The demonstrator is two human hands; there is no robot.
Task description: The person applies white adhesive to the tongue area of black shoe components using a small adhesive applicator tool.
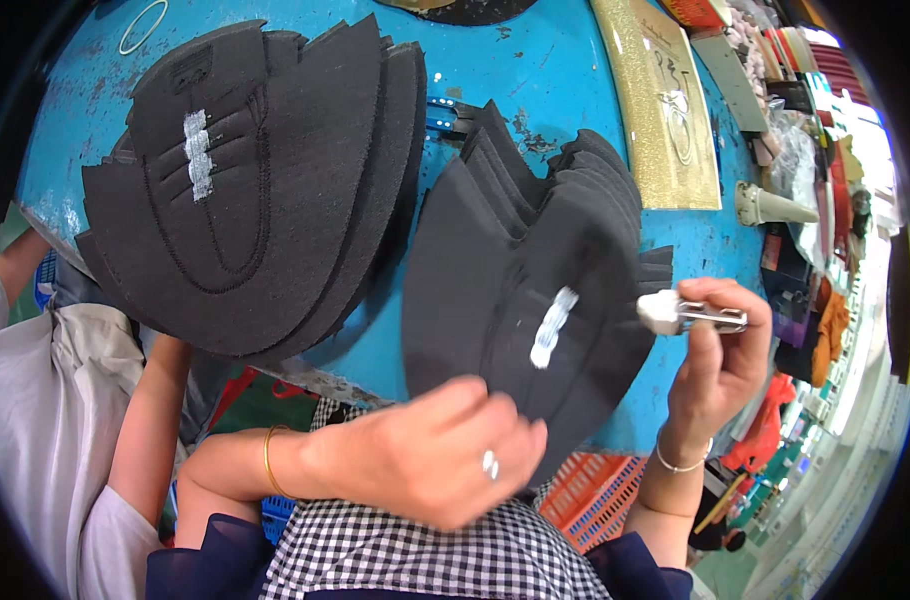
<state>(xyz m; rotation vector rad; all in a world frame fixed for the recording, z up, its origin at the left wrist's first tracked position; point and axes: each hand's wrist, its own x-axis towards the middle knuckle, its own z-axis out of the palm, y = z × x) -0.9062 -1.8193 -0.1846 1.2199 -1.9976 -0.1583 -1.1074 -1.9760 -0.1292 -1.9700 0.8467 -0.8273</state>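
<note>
In my right hand (pixel 727 335) is a small silver metal clip (pixel 713 318) with a rounded white tip, pinched between thumb and fingers. It is beside the right edge of a stack of black shoe upper pieces (pixel 450 265). On the top piece, slightly smeared by motion, runs a short white streak (pixel 552 328). My left hand (pixel 435 450), also blurred, is closed at the near edge of that top piece; its fingertips are partly hidden. Another, larger stack of black shoe uppers (pixel 315 170) stands to the left, its top one bearing a white patch (pixel 197 155).
The worktable (pixel 455 60) is worn blue. A gold glitter sheet (pixel 665 110) and a pale cone-shaped thing (pixel 775 205) lie at the right, before a cluttered row of goods. Below the edge stands an orange basket (pixel 595 490). Another person's arm (pixel 150 430) is at the left.
</note>
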